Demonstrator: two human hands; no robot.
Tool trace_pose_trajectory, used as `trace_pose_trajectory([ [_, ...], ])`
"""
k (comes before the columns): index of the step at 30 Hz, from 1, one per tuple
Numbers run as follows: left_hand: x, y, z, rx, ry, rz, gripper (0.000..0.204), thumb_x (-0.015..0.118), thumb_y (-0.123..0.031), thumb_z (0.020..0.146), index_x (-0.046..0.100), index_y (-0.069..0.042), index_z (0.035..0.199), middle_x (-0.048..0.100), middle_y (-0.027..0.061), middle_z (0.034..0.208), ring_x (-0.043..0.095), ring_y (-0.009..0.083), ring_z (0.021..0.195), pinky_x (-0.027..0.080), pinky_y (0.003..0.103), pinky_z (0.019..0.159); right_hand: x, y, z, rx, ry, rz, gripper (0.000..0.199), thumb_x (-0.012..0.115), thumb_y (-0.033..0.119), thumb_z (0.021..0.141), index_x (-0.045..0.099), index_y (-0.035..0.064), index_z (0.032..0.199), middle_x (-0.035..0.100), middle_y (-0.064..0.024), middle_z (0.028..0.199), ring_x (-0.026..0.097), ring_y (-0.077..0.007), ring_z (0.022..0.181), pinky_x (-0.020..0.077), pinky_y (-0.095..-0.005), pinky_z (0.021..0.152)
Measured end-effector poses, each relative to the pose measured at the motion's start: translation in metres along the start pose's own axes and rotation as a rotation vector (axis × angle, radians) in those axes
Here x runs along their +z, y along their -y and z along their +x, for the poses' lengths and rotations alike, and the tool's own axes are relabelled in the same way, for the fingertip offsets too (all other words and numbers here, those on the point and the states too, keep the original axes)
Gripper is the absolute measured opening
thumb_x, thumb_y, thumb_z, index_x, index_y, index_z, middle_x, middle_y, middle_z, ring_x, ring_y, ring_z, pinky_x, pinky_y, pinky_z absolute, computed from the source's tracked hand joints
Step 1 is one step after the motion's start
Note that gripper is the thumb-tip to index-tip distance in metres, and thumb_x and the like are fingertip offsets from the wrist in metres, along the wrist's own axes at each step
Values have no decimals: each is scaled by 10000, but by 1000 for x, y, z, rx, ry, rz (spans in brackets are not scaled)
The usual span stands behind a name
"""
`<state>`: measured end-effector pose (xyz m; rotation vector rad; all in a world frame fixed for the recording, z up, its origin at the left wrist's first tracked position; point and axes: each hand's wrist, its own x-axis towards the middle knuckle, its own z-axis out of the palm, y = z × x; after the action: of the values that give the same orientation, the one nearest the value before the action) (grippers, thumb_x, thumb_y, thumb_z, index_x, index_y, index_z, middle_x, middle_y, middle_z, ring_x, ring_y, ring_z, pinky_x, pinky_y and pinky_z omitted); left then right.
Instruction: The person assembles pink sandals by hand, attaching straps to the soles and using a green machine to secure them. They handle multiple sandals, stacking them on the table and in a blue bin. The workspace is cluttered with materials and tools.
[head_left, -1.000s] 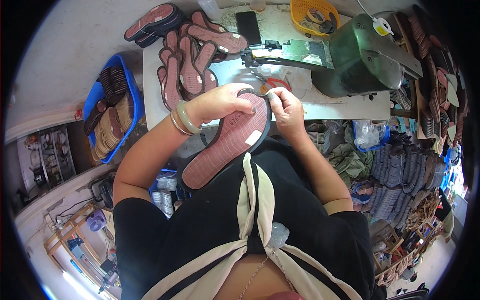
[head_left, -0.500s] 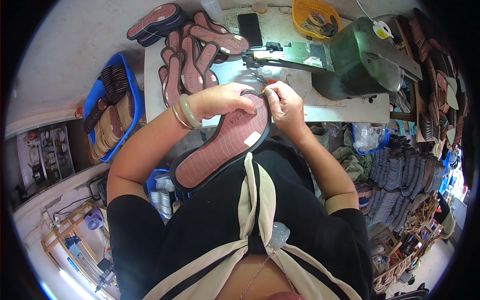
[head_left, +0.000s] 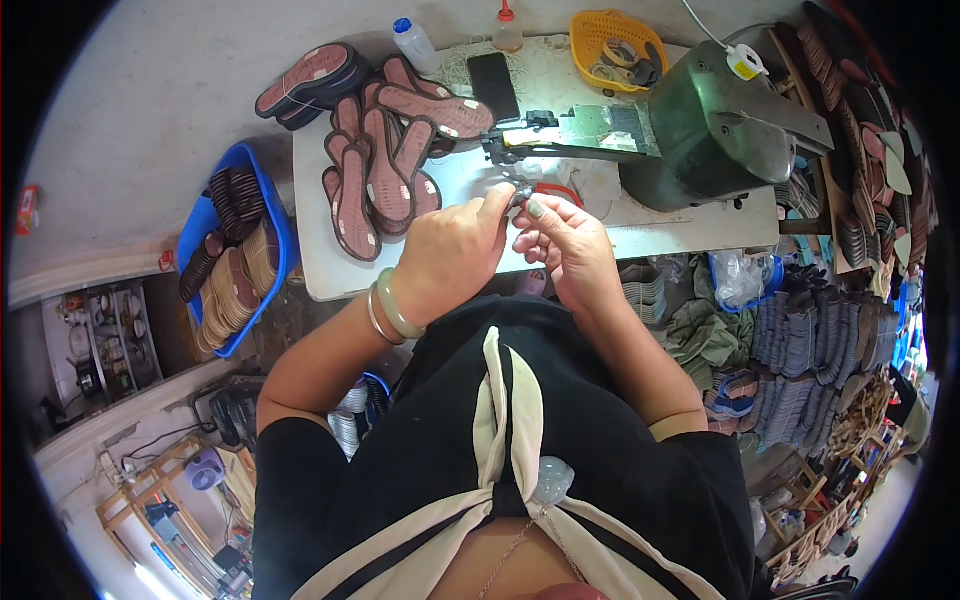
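Observation:
My left hand (head_left: 450, 250), with bangles on its wrist, is closed above the table's near edge, its fingers meeting those of my right hand (head_left: 572, 250). Between the fingertips is a small dark, metal-looking piece (head_left: 519, 196), too small to name and pinched by both hands. Right beyond them lies a red curved handle (head_left: 560, 190), partly hidden by my fingers. Above the hands reaches the arm of a green sewing machine (head_left: 590, 135). To the left is a pile of reddish-brown shoe soles (head_left: 388, 180) with dark edging and small white patches.
A tied stack of soles (head_left: 312, 80), a phone (head_left: 493, 86), a white bottle (head_left: 415, 45), a red-tipped bottle (head_left: 508, 35) and a yellow basket (head_left: 610, 75) stand along the table's back. A blue basket of soles (head_left: 285, 240) is left. Stacked grey soles (head_left: 810, 330) are right.
The sole held in both hands has left them, and another sole now lies at the pile's near left. Both hands now meet over the small dark piece, and the view has shifted slightly.

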<state>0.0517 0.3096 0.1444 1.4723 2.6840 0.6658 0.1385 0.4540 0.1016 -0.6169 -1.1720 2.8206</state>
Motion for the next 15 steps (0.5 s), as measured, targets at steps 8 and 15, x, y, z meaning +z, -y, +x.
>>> trace_pose_trajectory([
  [8, -6, 23, -19, 62, -148, 20, 301, 590, -86, 864, 522, -39, 1153, 625, 78, 763, 625, 234, 608, 490, 347, 549, 27, -8, 15, 71, 59, 48, 152, 680, 179, 885, 632, 35, 873, 596, -16, 723, 540, -93, 587, 431, -219, 559],
  [15, -21, 56, -38, 36, -244, -103, 353, 635, -57, 833, 551, -58, 1176, 602, 93, 681, 617, 272, 604, 463, 385, 541, 55, -25, 20, 167, 170, 250, 90, 647, 127, 887, 611, 44, 881, 574, -7, 734, 521, -86, 603, 422, -217, 551],
])
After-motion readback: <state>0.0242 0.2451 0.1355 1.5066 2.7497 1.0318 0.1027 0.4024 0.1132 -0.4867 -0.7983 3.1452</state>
